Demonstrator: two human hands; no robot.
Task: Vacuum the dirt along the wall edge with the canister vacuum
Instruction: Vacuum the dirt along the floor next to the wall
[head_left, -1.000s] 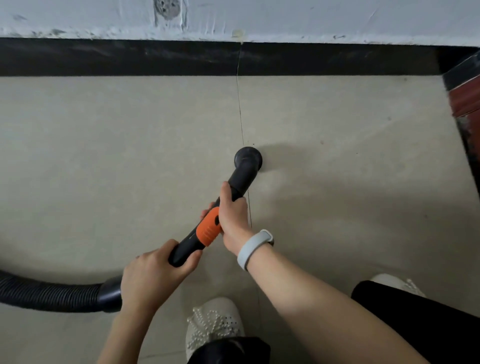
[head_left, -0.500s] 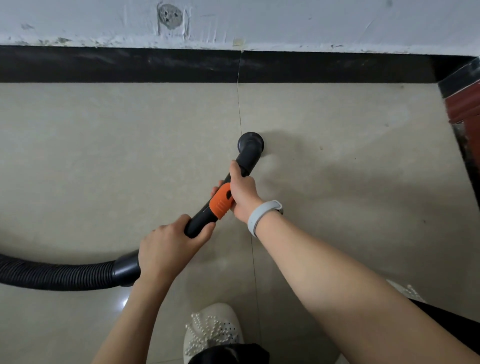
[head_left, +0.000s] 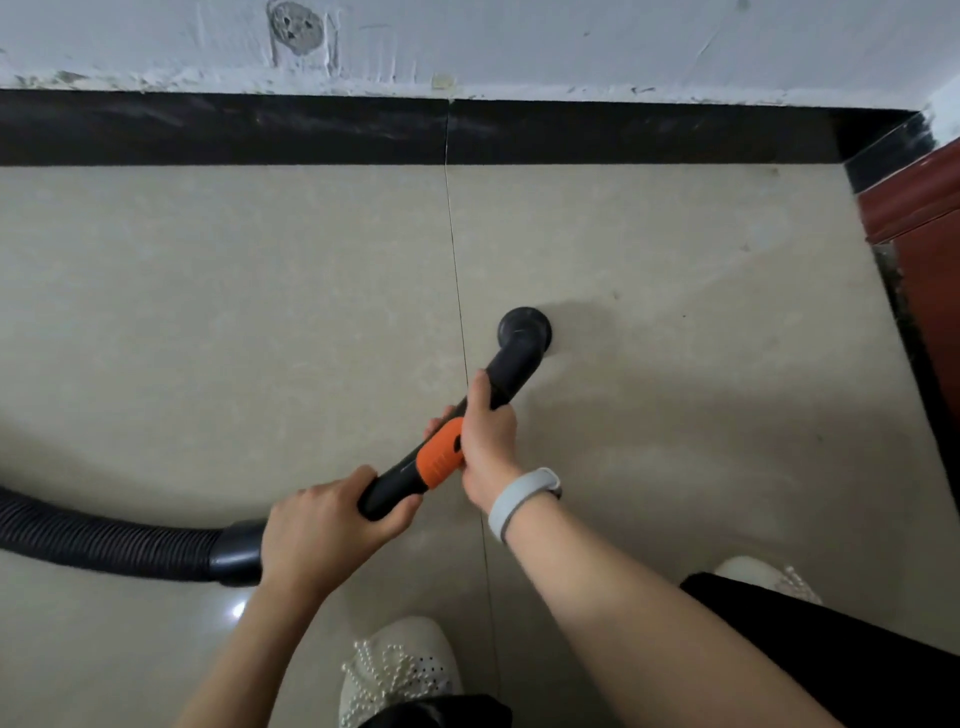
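Here the vacuum wand (head_left: 395, 480), a smooth black plastic tube with a ridged orange collar (head_left: 440, 452), runs diagonally from near left to far right above the glossy beige floor tile (head_left: 208, 322). The left hand (head_left: 324, 530) wraps its curled fingers round the near end of the tube, just beside the rounded black cuff (head_left: 236, 551) where the ribbed, corrugated hose (head_left: 104, 540) joins and bends off to the left edge. The right hand (head_left: 485, 431) grasps the tube at and just beyond the collar, thumb stretched along the black bend; a pale grey rubbery wristband (head_left: 514, 501) circles that wrist. Beyond the right hand the tube elbows down into a round, disc-shaped nozzle head (head_left: 524, 330) set on or just above the tile, just right of the thin grout line (head_left: 457, 312) and well short of the wall. Far off, a glossy black skirting strip (head_left: 260, 130) lines the foot of a rough, chipped white plaster wall (head_left: 571, 47). A dark red panel (head_left: 919, 202) stands at the right. Near the bottom, white shoes with beaded, perforated uppers (head_left: 397, 670) stand on the tile.
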